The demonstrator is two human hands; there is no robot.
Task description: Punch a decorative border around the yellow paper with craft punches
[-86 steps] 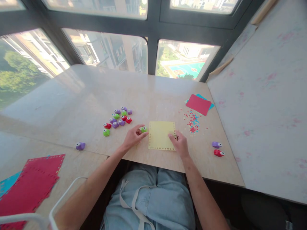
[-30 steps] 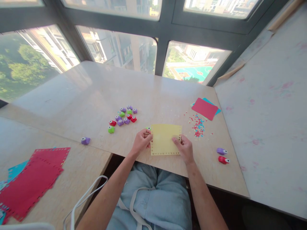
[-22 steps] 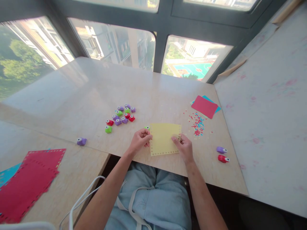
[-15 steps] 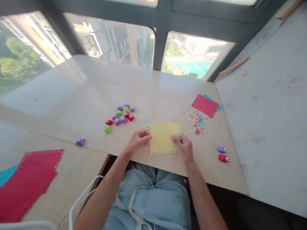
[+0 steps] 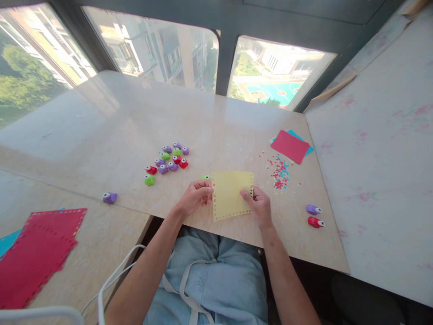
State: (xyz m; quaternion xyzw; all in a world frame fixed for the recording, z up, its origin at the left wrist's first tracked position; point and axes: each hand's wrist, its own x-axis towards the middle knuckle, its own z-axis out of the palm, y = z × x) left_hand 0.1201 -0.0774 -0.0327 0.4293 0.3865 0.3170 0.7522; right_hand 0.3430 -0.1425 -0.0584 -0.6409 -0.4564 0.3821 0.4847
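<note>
A yellow sheet of paper (image 5: 232, 194) with small holes punched along its edges is held up over the table's front. My left hand (image 5: 196, 197) pinches its left edge between thumb and fingers. My right hand (image 5: 257, 204) grips the right edge, thumb on the front face and fingers behind. Just beyond my left hand, a green craft punch (image 5: 205, 177) is partly hidden by the hand and the sheet.
Several purple, green and red craft punches (image 5: 172, 166) cluster left of centre; a purple punch (image 5: 110, 197) sits apart. Punched red sheets (image 5: 40, 253) lie at left. On the right are confetti bits (image 5: 280, 174), a red card stack (image 5: 290, 146) and two punches (image 5: 315, 222). A white cable (image 5: 100, 298) crosses lower left.
The yellow sheet has tilted slightly, its lower left corner dipping. Both hands keep their hold on it. The view has shifted a little.
</note>
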